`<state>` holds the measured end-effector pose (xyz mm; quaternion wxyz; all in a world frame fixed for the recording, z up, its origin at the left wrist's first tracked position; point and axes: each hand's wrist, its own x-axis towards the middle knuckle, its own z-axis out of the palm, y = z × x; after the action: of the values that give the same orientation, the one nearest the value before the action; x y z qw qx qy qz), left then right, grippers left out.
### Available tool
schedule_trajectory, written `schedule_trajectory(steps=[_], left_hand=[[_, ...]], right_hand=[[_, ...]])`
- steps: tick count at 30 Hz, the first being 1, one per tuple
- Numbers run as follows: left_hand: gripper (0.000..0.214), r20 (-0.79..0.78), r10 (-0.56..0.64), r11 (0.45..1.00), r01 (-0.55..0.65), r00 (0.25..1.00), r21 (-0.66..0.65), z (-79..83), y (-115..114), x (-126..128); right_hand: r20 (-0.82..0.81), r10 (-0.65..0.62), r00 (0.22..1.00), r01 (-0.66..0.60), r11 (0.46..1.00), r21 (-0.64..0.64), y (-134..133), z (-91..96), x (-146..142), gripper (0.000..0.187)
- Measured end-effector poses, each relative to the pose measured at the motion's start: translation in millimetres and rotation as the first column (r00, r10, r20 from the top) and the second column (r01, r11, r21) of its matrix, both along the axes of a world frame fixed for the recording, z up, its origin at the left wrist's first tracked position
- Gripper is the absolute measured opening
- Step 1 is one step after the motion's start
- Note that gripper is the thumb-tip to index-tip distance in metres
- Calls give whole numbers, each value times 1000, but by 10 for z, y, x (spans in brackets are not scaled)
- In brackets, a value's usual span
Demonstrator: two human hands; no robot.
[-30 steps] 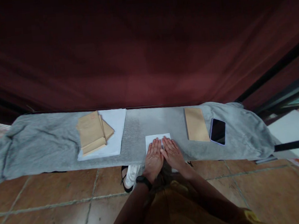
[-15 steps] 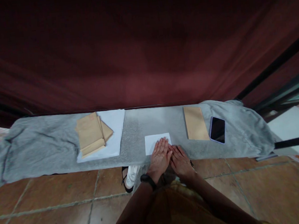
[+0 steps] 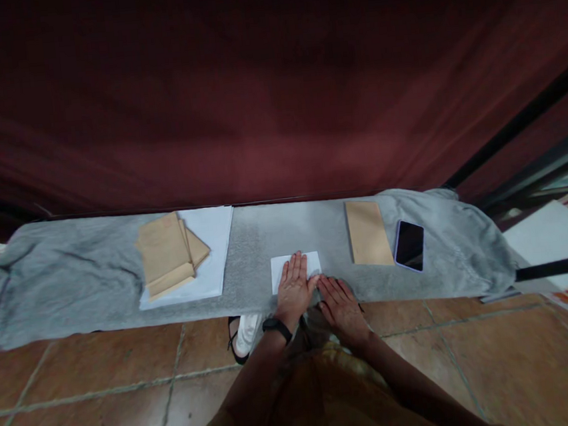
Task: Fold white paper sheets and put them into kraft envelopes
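Observation:
A small white folded paper lies on the grey cloth in front of me. My left hand, with a dark band at its wrist, rests flat on that paper, fingers stretched out and covering much of it. Just to the right, my right hand lies open at the cloth's front edge, its fingertips near the paper's lower right corner. The left thumb reaches close to the right fingertips. Neither hand grips anything.
Brown envelopes lie on a stack of white sheets at the left. Another brown envelope and a phone lie to the right. The grey cloth covers a narrow bench before a dark red curtain.
My left hand has slid slightly left across the paper, away from the right hand. The right hand has stayed near the paper's corner. The whole view has shifted a little.

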<state>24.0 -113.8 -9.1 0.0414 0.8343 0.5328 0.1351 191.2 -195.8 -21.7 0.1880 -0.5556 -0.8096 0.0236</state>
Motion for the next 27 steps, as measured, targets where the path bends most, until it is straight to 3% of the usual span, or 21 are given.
schedule_trajectory(steps=[10,15,21,27], left_hand=[[69,46,159,984,-162,986,73,-97,-64,-421],[69,8,189,980,-189,982,58,-97,-97,-429],[66,-75,205,978,-207,976,-10,-34,-106,-397],[69,-61,214,976,-216,975,-21,-12,-122,-393]], right_hand=[[-31,37,999,-37,999,-18,-23,12,43,54],[-87,39,995,-44,997,-57,142,118,2,52],[-21,201,979,-202,973,-109,476,202,-136,50],[97,121,988,-113,990,-78,651,124,-121,53]])
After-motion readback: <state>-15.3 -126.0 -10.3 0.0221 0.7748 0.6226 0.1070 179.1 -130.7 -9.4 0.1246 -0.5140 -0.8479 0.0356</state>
